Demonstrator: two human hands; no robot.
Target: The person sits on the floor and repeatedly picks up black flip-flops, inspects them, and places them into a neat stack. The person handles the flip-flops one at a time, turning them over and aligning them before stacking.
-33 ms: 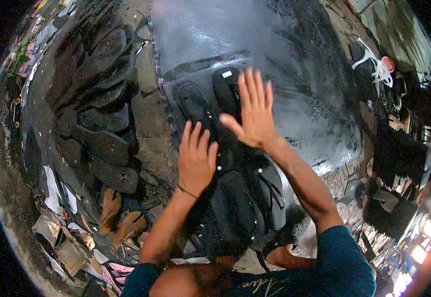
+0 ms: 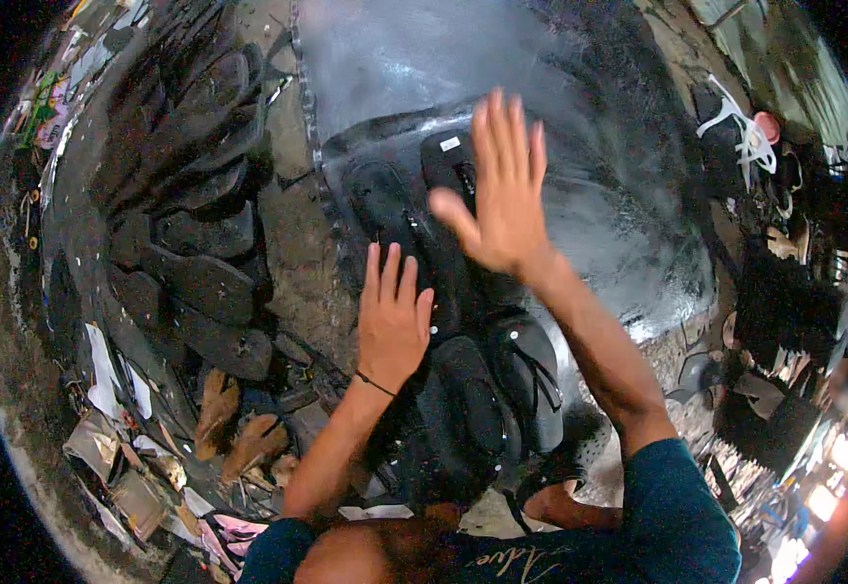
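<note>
My right hand is held flat with its fingers stretched out and the thumb spread, beside a black flip-flop that bears a small white label. My left hand has its fingers extended below another black flip-flop. Neither hand holds anything; whether the palms touch what lies under them I cannot tell. Both flip-flops lie on a dark sheet. Nearer to me rest more black footwear: a broad sole and a grey-edged flip-flop with thin black straps.
A heap of black sole pieces covers the left side. Brown scraps and cardboard bits lie at the lower left. White straps and a pinkish round piece sit at the far right.
My right hand has shifted slightly farther away from me. The left hand has come a little nearer and to the right.
</note>
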